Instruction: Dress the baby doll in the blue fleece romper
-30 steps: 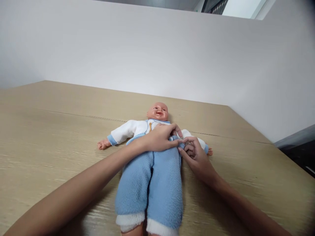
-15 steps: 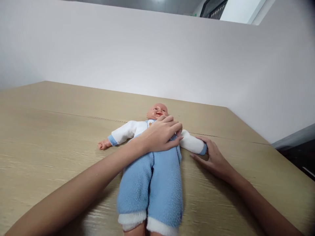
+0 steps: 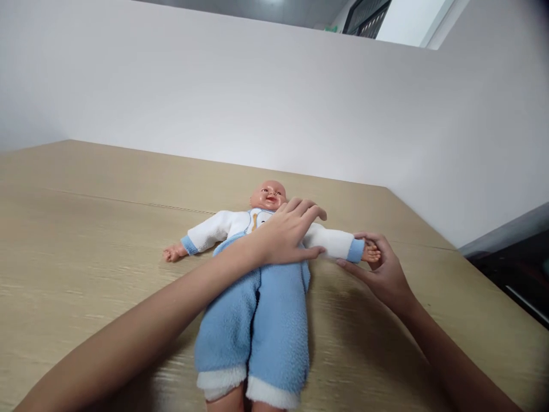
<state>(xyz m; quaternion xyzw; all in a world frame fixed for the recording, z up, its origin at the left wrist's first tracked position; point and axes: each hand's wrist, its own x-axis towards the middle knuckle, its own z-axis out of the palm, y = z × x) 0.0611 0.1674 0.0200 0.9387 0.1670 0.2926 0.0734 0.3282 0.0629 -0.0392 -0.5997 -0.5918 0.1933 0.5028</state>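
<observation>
A baby doll (image 3: pixel 278 309) lies on its back in a blue fleece suit with white sleeves, its head pointing away from me. My left hand (image 3: pixel 295 232) rests across its chest and shoulder, fingers and thumb apart on either side of the white sleeve (image 3: pixel 332 241). At the right, my right hand (image 3: pixel 388 274) has its thumb below and fingers behind the blue cuff and small doll hand (image 3: pixel 371 252), holding that arm stretched sideways. The doll's other arm (image 3: pixel 210 229) lies out to the left. Part of the chest is hidden under my left hand.
The doll lies on a wide wooden table (image 3: pixel 107 274) with a seam across it. Beyond the far edge stands a pale wall (image 3: pixel 193 91). Something dark (image 3: pixel 514 263) shows past the table's right edge.
The doll's arm at my right hand has been raised and straightened, and its small hand now shows. My left hand's fingers have lifted and spread along the shoulder.
</observation>
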